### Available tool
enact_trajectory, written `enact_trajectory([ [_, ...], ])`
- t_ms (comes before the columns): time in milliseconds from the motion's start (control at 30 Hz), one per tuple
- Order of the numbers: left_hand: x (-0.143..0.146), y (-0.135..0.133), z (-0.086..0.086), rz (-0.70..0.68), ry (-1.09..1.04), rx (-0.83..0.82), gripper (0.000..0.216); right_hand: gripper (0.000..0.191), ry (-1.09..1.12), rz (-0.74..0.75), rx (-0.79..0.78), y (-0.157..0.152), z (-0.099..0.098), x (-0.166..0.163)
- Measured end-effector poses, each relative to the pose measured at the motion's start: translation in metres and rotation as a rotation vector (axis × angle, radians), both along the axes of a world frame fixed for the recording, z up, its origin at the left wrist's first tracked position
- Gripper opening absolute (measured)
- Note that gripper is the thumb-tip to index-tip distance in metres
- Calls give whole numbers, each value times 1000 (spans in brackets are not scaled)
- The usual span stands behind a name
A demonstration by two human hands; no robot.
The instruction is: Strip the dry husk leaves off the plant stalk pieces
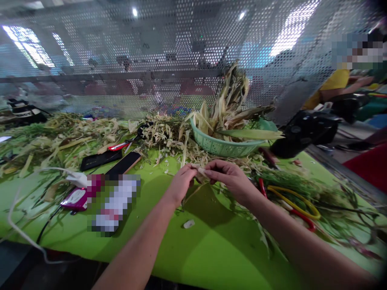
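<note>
Both hands meet above the green tabletop [193, 257], in the middle of the view. My left hand [182, 180] is closed, its fingers pinching one side of a small pale strip of dried corn husk [200, 172]. From the other side, the thumb and fingertips of my right hand [229, 176] pinch the same piece. A thin strand hangs below the fingers, and part of the piece is hidden by them. Just behind the hands stands a pale green plastic basket [211, 141] heaped with dried corn husks [231, 96]. A small whitish piece [189, 224] lies on the table nearer to me.
Dried plant scraps [163, 133] cover the table's back. On the left lie a red-handled cutter [119, 146], a dark phone [124, 164] and a white charger [78, 179] with its cable. Yellow-and-red handles [298, 197] lie right. A perforated metal screen [145, 48] stands behind; a yellow-sleeved person [335, 80] is far right.
</note>
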State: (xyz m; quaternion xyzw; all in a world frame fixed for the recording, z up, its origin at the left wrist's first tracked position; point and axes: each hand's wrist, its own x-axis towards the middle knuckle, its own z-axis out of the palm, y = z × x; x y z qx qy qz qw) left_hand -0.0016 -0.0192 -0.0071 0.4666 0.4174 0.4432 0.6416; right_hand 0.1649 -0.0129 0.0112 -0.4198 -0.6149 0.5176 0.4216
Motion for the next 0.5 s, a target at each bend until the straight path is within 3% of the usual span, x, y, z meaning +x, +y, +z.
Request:
enact_trajectory([
  [500,-3,4,-2,-10,3,16,14,18,-27,34,-2,3,7,7],
])
